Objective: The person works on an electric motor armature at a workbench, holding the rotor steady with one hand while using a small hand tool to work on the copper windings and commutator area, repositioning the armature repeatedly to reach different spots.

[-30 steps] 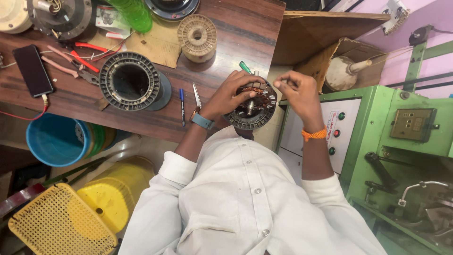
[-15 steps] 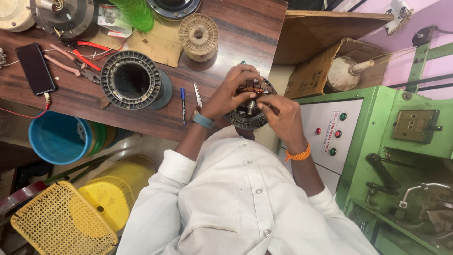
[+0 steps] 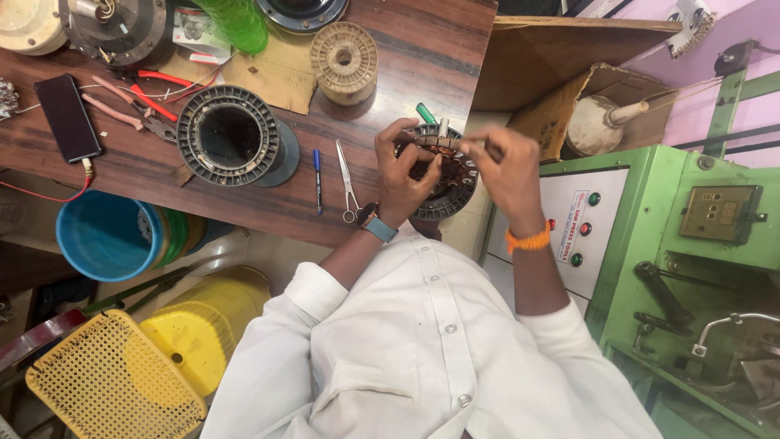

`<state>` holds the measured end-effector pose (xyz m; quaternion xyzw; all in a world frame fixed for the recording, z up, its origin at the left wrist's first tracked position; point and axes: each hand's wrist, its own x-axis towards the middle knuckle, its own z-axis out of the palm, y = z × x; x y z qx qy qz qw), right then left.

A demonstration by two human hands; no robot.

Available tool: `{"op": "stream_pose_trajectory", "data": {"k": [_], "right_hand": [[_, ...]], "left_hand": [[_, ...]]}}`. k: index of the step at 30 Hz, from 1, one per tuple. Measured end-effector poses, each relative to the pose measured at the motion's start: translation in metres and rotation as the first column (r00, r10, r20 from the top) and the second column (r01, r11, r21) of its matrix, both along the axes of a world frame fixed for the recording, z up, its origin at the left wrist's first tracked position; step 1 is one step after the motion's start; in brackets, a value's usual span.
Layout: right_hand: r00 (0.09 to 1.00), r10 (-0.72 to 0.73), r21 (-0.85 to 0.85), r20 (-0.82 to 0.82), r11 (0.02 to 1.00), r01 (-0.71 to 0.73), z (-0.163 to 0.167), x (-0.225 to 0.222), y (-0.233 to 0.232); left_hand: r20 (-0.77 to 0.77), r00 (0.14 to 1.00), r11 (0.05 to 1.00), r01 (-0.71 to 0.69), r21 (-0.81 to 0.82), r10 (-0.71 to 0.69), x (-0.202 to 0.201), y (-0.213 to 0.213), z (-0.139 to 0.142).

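Fingers (image 3: 422, 158) on ribbed round stator (image 3: 445, 199)

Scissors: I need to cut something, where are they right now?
In the head view, the scissors lie on the wooden table, between the blue pen and the left hand, which is on the motor stator.

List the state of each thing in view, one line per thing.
Left hand: gripping the wound stator.
Right hand: pinching a small piece above it.
Empty stator: flat on table.
Scissors: closed, flat.
Phone: screen dark, cable attached.
Blue bucket: on its side.
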<state>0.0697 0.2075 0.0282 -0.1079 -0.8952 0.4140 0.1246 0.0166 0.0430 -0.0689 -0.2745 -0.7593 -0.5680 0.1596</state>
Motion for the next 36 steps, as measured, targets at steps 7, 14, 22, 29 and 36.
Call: {"op": "stream_pose_trajectory", "data": {"k": [7,14,22,29,36], "right_hand": [[0.984,0.116,-0.142,0.132,0.985,-0.097,-0.018,-0.05,0.011],[0.941,0.171,-0.154,0.292,0.979,-0.131,-0.036,-0.053,0.039],[0.972,0.174,-0.106,0.156,0.982,-0.159,-0.007,-0.001,0.038],[0.992,0.11,-0.013,0.063,0.994,-0.11,-0.004,0.019,-0.012],[0.994,0.104,-0.074,-0.044,0.992,-0.107,-0.01,0.029,-0.027]], "left_hand": [[0.134,0.99,0.993,0.03,0.111,-0.045,-0.001,0.002,0.023],[0.114,0.971,0.976,0.216,-0.032,-0.211,-0.017,-0.01,0.031],[0.111,0.924,0.924,0.375,-0.073,-0.366,-0.031,-0.014,0.034],[0.099,0.923,0.918,0.38,-0.109,-0.371,-0.038,-0.011,0.021],[-0.186,0.882,0.895,0.396,-0.206,-0.433,-0.053,-0.023,0.017]]}}
